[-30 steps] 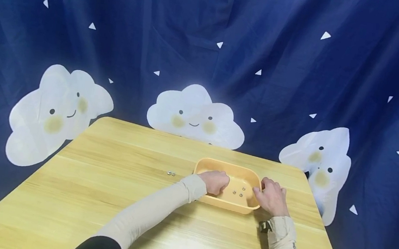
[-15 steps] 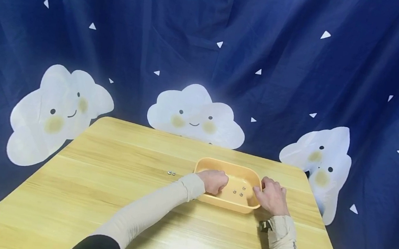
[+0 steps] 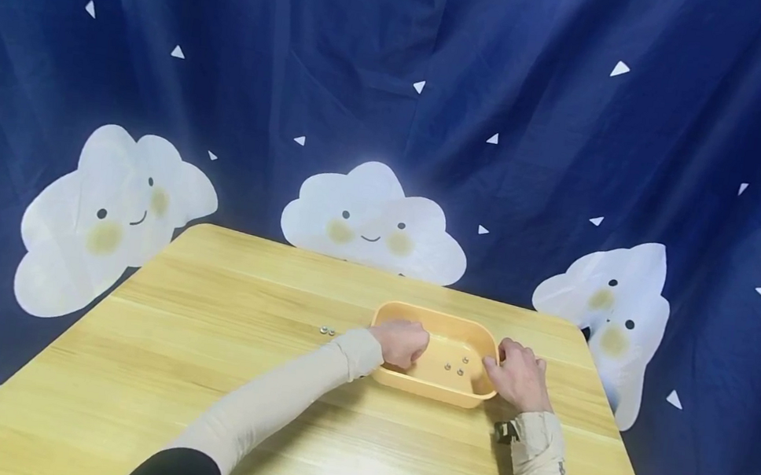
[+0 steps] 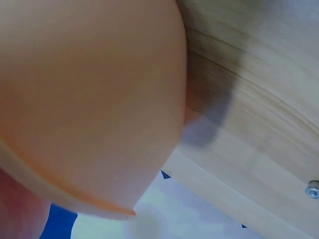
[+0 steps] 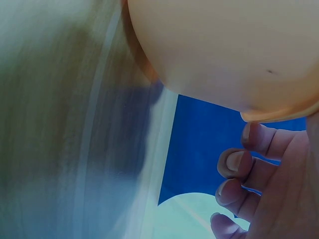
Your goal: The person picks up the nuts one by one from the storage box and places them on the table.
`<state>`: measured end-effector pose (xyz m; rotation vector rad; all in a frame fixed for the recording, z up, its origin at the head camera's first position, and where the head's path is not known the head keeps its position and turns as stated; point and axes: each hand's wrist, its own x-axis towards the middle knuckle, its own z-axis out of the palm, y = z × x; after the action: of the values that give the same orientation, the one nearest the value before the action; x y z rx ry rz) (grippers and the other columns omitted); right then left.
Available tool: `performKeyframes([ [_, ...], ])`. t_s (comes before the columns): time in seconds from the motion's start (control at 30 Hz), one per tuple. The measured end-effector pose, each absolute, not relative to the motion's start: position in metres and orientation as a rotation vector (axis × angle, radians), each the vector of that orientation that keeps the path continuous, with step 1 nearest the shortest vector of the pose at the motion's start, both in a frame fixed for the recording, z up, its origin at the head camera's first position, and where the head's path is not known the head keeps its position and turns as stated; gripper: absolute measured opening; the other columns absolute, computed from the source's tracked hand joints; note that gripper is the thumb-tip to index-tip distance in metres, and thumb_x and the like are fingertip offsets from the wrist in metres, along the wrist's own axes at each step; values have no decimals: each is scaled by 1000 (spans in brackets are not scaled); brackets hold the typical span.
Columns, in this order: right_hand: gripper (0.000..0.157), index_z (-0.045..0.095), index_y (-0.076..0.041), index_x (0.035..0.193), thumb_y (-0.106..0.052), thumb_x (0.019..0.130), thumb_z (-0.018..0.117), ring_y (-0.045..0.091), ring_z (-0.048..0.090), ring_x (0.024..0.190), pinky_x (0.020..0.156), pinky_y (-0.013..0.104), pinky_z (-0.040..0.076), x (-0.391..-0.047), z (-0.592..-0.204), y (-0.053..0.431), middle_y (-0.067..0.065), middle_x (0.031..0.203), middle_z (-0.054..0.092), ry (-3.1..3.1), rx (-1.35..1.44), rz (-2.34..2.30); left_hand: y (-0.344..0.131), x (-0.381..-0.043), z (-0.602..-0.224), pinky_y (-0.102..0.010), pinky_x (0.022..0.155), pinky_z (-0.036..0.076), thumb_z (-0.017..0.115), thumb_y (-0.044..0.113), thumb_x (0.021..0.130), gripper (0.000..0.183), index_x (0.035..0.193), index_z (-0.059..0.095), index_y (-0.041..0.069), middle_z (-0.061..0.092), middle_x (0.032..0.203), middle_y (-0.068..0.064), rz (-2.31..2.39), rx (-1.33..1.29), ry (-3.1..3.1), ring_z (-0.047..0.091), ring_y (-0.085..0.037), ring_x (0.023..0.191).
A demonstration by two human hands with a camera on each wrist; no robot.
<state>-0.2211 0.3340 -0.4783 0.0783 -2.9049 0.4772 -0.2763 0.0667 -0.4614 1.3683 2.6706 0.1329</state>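
Observation:
A pale orange plastic tray [image 3: 436, 389] stands on the table. My left hand [image 3: 401, 343] reaches over its left end, fingers bent down inside; the head view hides the fingertips, and whether they hold anything does not show. Against the right end of the tray, my right hand [image 3: 516, 375] pinches the rim, with the thumb inside; in the right wrist view the other fingers [image 5: 235, 162] curl below the tray's edge. Several small silver metal pieces [image 3: 460, 372] lie on the tray floor, right of my left hand.
Two more small silver pieces [image 3: 327, 331] sit on the wooden table [image 3: 232, 346], left of the tray; one round metal piece [image 4: 312, 189] shows in the left wrist view. A dark blue curtain [image 3: 346, 51] with printed clouds hangs behind the table.
My left hand has drifted slightly left inside the tray, with its forearm following. The right hand, the tray and the visible metal pieces have stayed put.

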Motion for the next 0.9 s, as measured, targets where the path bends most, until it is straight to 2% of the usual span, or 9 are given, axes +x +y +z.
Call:
performKeyframes([
  [0.1, 19, 51, -14, 78, -27, 88, 60, 27, 53, 73, 69, 41, 32, -222, -479, 334, 5, 73, 54, -2903, 78, 478, 62, -275, -458, -16, 56, 44, 76, 5, 83, 23, 68, 65, 19, 67, 71, 11, 133, 1368, 2688, 54, -5, 59],
  [0.2, 19, 51, -14, 78, -27, 89, 60, 27, 52, 73, 69, 41, 32, -223, -479, 334, 5, 73, 54, -2901, 79, 479, 58, -275, -455, -16, 57, 45, 78, 7, 84, 19, 70, 69, 17, 78, 86, 6, 141, 1359, 2690, 56, -4, 62],
  [0.3, 19, 51, -14, 78, -27, 89, 61, 27, 53, 73, 69, 41, 32, -223, -479, 334, 5, 73, 54, -2900, 79, 479, 53, -277, -455, -14, 54, 40, 79, 9, 83, 26, 65, 64, 19, 74, 79, 8, 153, 1361, 2705, 49, -2, 58],
  [0.37, 19, 51, -14, 78, -28, 89, 60, 27, 53, 73, 70, 42, 32, -223, -480, 334, 5, 73, 54, -2900, 80, 479, 49, -279, -457, -14, 53, 37, 80, 11, 82, 29, 63, 61, 21, 65, 66, 10, 169, 1370, 2718, 44, -2, 54],
  [0.47, 20, 51, -15, 78, -29, 89, 60, 27, 52, 73, 70, 42, 32, -222, -479, 333, 5, 73, 54, -2902, 78, 482, 44, -281, -459, -14, 53, 37, 81, 14, 82, 26, 63, 64, 21, 57, 59, 12, 172, 1386, 2744, 42, -1, 52],
  [0.7, 19, 51, -14, 79, -28, 89, 60, 28, 53, 75, 71, 43, 34, -221, -478, 333, 6, 74, 55, -2909, 80, 487, 35, -284, -460, -15, 60, 40, 81, 14, 81, 21, 66, 69, 22, 65, 65, 13, 180, 1404, 2784, 44, -1, 55],
  [0.9, 19, 52, -14, 80, -28, 89, 60, 28, 54, 74, 71, 43, 34, -222, -480, 333, 6, 75, 56, -2911, 78, 478, 28, -284, -456, -15, 57, 36, 78, 9, 79, 27, 61, 64, 21, 60, 62, 13, 185, 1417, 2784, 39, -2, 54],
])
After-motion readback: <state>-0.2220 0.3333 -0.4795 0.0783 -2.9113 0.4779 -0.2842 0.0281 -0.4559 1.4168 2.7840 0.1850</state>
